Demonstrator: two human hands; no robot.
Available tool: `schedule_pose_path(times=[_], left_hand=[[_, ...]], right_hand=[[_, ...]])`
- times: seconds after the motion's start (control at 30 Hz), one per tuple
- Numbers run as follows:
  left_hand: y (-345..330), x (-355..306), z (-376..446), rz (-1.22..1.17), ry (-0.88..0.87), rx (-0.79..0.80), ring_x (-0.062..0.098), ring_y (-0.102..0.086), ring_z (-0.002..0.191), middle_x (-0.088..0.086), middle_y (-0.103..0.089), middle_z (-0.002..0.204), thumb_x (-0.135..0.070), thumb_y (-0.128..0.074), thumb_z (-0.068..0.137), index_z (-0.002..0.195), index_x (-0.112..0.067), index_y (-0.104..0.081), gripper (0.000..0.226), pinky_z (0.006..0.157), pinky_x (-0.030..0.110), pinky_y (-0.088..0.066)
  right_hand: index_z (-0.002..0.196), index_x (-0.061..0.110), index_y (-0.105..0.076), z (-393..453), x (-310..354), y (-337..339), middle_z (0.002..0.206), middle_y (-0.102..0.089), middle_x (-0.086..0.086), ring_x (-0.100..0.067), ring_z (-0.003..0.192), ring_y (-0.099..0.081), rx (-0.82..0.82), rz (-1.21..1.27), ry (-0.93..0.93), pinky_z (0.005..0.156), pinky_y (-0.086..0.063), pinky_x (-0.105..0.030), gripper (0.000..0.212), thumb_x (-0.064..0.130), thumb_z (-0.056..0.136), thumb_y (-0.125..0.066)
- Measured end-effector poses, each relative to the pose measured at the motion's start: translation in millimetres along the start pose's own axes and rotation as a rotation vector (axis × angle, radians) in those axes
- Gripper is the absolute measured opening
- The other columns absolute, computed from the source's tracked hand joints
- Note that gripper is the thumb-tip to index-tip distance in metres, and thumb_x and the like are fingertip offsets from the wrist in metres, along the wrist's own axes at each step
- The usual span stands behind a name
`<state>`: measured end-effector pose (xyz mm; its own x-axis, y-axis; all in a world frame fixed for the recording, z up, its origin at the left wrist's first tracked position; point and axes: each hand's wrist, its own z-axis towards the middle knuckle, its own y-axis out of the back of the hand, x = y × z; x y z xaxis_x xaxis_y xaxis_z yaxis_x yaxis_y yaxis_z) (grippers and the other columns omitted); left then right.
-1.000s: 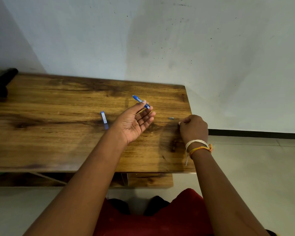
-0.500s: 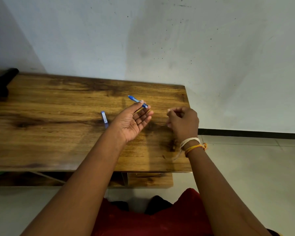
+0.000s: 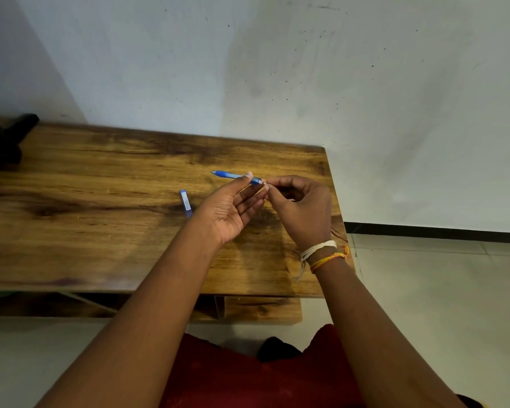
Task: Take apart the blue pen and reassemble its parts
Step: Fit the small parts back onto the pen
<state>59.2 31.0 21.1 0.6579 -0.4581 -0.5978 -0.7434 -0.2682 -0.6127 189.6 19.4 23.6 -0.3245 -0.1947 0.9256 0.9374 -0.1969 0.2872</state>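
My left hand (image 3: 233, 207) holds the blue pen barrel (image 3: 233, 175) between thumb and fingertips, above the wooden table (image 3: 100, 231); the barrel points up and to the left. My right hand (image 3: 301, 207) is pinched at the barrel's right end, its fingertips touching it; whatever small part it holds is hidden by the fingers. A second blue pen piece with a white label (image 3: 185, 201) lies flat on the table, just left of my left wrist.
The table's right edge (image 3: 340, 219) runs close to my right hand, with tiled floor beyond. A dark object (image 3: 3, 142) sits at the table's far left corner. A pale wall stands behind the table. A lower shelf (image 3: 262, 310) shows under the front edge.
My right hand lifted from the table near its right edge and moved left to meet the barrel's end. The left hand tilted the barrel slightly and stayed in place.
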Motion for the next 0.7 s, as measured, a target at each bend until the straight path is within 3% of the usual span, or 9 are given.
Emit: schedule_pose_path(times=[0.2,0.33,0.53,0.7], left_hand=[[-0.1,-0.5,-0.4,0.037,0.008,0.006,0.013,-0.072,0.063,0.008,-0.075,0.072,-0.016,-0.065,0.087,0.091,-0.007,-0.066,0.01,0.058,0.022,-0.059],[0.6,-0.5,-0.1,0.057,0.007,0.011,0.013,-0.072,0.063,0.007,-0.075,0.071,-0.016,-0.065,0.088,0.09,-0.008,-0.066,0.009,0.061,0.023,-0.059],[1.1,-0.5,0.1,0.083,0.006,-0.002,0.012,-0.072,0.062,0.006,-0.074,0.068,-0.016,-0.065,0.087,0.087,-0.008,-0.065,0.008,0.063,0.023,-0.058],[-0.9,1.9,1.9,0.12,-0.031,-0.022,0.011,-0.071,0.059,0.004,-0.073,0.065,-0.013,-0.065,0.087,0.084,-0.008,-0.063,0.006,0.061,0.023,-0.059]], right_hand=[[0.091,0.015,-0.076,0.2,-0.8,-1.0,0.082,-0.075,0.002,-0.01,0.074,-0.072,0.009,-0.01,-0.013,0.065,-0.059,-0.021,0.01,0.01,0.082,-0.073],[0.091,0.013,-0.076,0.1,-1.4,-1.4,0.082,-0.075,0.001,-0.011,0.072,-0.072,0.016,-0.034,-0.028,0.063,-0.06,-0.022,0.01,0.009,0.082,-0.072],[0.089,0.012,-0.075,0.3,-1.9,-1.3,0.079,-0.073,0.003,-0.006,0.069,-0.07,0.042,-0.092,-0.008,0.058,-0.055,-0.015,0.009,0.009,0.082,-0.072],[0.087,0.011,-0.076,0.7,-4.6,1.4,0.075,-0.073,0.002,-0.006,0.064,-0.068,0.067,-0.159,0.008,0.057,-0.056,-0.018,0.007,0.01,0.081,-0.072]])
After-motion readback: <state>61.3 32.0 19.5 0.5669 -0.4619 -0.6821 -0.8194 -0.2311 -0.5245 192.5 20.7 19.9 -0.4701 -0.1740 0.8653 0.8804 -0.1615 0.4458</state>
